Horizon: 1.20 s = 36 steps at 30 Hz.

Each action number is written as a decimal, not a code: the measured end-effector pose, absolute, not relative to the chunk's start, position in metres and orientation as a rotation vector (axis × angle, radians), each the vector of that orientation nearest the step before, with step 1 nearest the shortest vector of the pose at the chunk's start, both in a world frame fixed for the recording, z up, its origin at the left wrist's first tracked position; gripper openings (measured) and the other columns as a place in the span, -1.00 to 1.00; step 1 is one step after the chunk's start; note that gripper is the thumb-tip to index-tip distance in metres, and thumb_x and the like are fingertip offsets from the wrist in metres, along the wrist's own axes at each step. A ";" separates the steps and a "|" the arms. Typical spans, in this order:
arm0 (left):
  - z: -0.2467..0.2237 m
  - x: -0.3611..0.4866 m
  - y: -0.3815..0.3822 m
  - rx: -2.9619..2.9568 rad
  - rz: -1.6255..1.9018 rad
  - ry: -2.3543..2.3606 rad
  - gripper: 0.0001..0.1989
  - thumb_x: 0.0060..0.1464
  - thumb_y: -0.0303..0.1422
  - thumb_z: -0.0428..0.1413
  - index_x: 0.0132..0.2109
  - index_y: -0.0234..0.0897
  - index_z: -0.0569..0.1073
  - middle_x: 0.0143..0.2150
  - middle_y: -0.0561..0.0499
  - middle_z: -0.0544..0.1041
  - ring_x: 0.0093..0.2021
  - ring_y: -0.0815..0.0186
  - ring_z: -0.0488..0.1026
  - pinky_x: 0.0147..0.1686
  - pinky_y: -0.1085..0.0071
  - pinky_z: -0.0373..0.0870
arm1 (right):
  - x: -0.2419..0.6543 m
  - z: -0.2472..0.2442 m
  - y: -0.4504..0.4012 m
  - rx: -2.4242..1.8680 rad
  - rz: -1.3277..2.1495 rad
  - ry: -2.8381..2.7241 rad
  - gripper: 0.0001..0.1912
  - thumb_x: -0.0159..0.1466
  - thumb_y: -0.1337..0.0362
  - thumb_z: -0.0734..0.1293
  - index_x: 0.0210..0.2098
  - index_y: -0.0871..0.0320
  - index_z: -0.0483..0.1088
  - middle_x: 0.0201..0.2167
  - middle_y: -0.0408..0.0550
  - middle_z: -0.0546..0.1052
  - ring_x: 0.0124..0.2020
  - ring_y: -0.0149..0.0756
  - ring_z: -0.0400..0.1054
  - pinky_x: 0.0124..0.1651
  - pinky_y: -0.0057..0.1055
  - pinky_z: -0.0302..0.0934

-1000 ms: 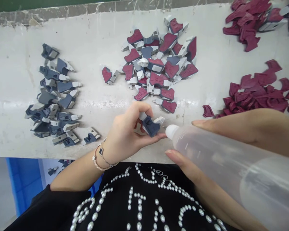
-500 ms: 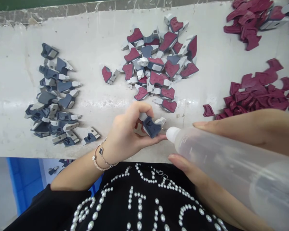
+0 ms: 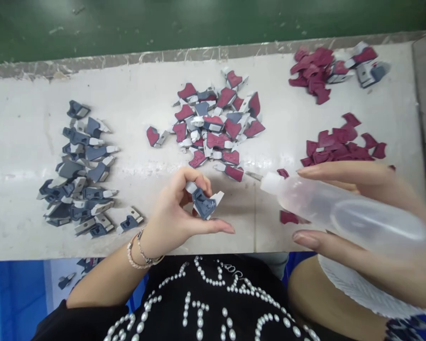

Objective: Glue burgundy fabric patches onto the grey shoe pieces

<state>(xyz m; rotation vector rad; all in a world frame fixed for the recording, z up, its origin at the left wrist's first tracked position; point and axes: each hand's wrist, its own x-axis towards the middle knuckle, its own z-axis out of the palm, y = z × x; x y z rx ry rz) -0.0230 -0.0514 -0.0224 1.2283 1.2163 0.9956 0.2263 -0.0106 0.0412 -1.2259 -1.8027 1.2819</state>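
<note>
Around the heap of maroon-faced parts point(image 3: 218, 140), the light is bright, even and diffuse, apparently from overhead. Left of it, faint glare streaks the white tabletop point(image 3: 128, 94); beyond it, the green surface point(image 3: 213, 23) looks dimmer. To its right and nearer, the bottle point(image 3: 319, 201) and right hand point(image 3: 390, 187) look softly blurred. Far out from it, wide-angle stretching shows.

the bottle point(image 3: 312, 201) covers part of the right hand point(image 3: 399, 192) and of a maroon piece point(image 3: 288, 217). some fingers of the left hand point(image 3: 173, 208) seem hidden behind the grey piece point(image 3: 203, 203). the lower edge crops the blue bin point(image 3: 19, 293) and shirt lettering point(image 3: 200, 322).
</note>
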 end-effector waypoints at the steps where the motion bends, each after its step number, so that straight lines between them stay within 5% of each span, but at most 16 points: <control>1: -0.022 -0.023 -0.051 1.202 0.992 1.215 -0.38 -0.34 -0.40 0.49 -0.19 -0.17 0.28 -0.24 0.11 0.37 -0.32 0.44 0.38 -0.36 0.56 0.46 | 0.229 0.038 -0.009 -1.192 1.331 -1.778 -0.53 0.15 0.21 0.53 0.02 -0.17 0.41 -0.11 -0.11 0.50 -0.22 -0.18 0.43 -0.32 -0.31 0.44; 5: -0.021 -0.021 -0.048 1.123 0.961 1.207 -0.50 -0.18 -0.44 0.43 -0.13 -0.17 0.36 -0.19 0.08 0.38 -0.28 0.45 0.42 -0.28 0.59 0.49 | 0.231 0.017 -0.004 -1.148 1.517 -1.624 -0.59 0.22 0.32 0.46 -0.01 -0.16 0.34 -0.14 -0.15 0.53 -0.15 -0.21 0.47 -0.16 -0.30 0.43; 10: -0.020 -0.018 -0.047 1.125 0.919 1.206 -0.60 -0.02 -0.47 0.34 -0.05 -0.15 0.40 -0.18 0.04 0.46 -0.25 0.41 0.50 -0.25 0.57 0.56 | 0.213 -0.006 0.003 -1.298 1.217 -1.881 -0.67 0.27 0.34 0.41 0.01 0.00 0.38 0.04 -0.06 0.50 0.10 -0.15 0.37 0.18 -0.14 0.27; 16: -0.025 -0.020 -0.047 1.316 0.904 1.341 -0.66 -0.12 -0.40 0.39 -0.17 -0.15 0.48 -0.21 0.01 0.52 -0.23 0.26 0.56 -0.32 0.48 0.62 | 0.237 -0.001 0.010 -1.389 1.107 -2.111 -0.53 0.22 0.37 0.43 0.11 0.01 0.35 0.08 -0.09 0.50 0.06 -0.20 0.40 0.08 -0.27 0.34; 22: -0.028 -0.020 -0.046 1.366 0.929 1.329 -0.73 -0.07 -0.44 0.36 -0.19 -0.15 0.52 -0.20 0.01 0.55 -0.14 0.24 0.57 -0.18 0.43 0.64 | 0.271 0.007 0.010 -1.756 0.754 -2.160 -0.89 0.28 0.27 0.38 -0.22 0.18 0.49 -0.29 0.03 0.55 -0.19 -0.03 0.35 -0.12 -0.08 0.27; 26: -0.025 -0.015 -0.046 1.290 0.927 1.280 -0.78 0.01 -0.45 0.31 -0.17 -0.15 0.51 -0.14 0.00 0.54 -0.07 0.23 0.55 -0.16 0.45 0.64 | 0.253 -0.007 0.011 -1.819 0.642 -2.230 -0.93 0.25 0.35 0.40 -0.27 0.24 0.47 -0.29 0.10 0.50 -0.16 0.03 0.28 -0.08 -0.04 0.20; 36: -0.017 -0.011 -0.060 1.262 0.946 1.321 -0.77 0.02 -0.46 0.30 -0.16 -0.16 0.49 -0.13 -0.03 0.52 -0.06 0.21 0.54 -0.08 0.32 0.62 | 0.252 -0.008 0.014 -1.681 0.874 -2.202 -0.84 0.26 0.46 0.33 -0.29 0.11 0.53 -0.33 -0.09 0.59 -0.24 -0.18 0.42 -0.21 -0.27 0.29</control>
